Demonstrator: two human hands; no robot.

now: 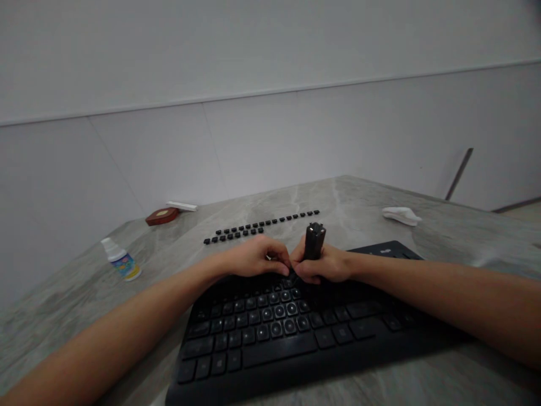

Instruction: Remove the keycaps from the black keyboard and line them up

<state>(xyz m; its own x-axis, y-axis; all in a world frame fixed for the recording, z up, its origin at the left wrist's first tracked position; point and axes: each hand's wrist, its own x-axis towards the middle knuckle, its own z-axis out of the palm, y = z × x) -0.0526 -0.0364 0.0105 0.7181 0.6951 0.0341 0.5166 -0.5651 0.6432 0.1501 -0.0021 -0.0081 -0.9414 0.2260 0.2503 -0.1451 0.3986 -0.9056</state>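
Observation:
A black keyboard (279, 344) lies at an angle on the table before me. My left hand (262, 256) is over its upper rows, thumb and fingers pinched together close to my right hand; whatever is between the fingertips is too small to make out. My right hand (323, 265) is wrapped around a black-handled tool (315, 241) that stands nearly upright, its squared end up and its lower end hidden by my fingers at the keys. Beyond the keyboard, small black keycaps (268, 222) are laid out in two rows, the nearer row shorter.
A white spray bottle (122, 259) with a colourful label stands to the left. A reddish-brown case (162, 216) and a white bar (181, 206) lie at the far left. At the right lies a white object (401, 215). The marbled table (359, 208) meets a pale wall (274, 141).

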